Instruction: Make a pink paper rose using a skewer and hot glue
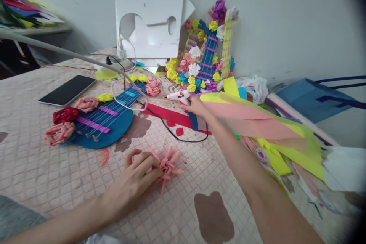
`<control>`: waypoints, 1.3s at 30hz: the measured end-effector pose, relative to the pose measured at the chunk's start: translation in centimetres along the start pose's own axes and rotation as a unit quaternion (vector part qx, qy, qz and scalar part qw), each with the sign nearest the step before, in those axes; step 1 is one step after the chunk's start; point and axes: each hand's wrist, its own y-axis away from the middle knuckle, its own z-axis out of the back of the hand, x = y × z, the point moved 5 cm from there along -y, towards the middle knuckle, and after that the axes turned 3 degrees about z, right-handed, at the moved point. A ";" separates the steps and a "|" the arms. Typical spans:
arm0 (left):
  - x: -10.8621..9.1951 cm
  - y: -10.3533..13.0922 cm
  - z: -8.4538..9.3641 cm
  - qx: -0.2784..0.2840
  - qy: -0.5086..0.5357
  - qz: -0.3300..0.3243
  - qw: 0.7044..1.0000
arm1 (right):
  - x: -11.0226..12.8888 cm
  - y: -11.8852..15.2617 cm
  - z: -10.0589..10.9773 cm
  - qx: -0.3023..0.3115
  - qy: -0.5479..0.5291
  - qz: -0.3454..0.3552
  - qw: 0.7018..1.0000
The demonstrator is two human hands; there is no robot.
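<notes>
Nearby, our left hand (143, 173) pinches a pink paper flower (168, 167) on the table (183, 198); farther off, our right hand's fingers curl around a white glue gun (178, 96), right of the blue paper guitar (105, 122).

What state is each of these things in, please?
Tablet: flat, screen dark.
Glue gun: held in the right hand.
Pink flower: petals spread, held by the left hand.
Large blue guitar: lying down, strung.
Small blue guitar: propped up, strung.
Red strip: lying flat.
</notes>
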 end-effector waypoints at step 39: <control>-0.3 0.3 0.2 0.012 -0.011 -0.044 0.999 | 11.8 18.5 3.4 0.332 -0.092 0.086 0.935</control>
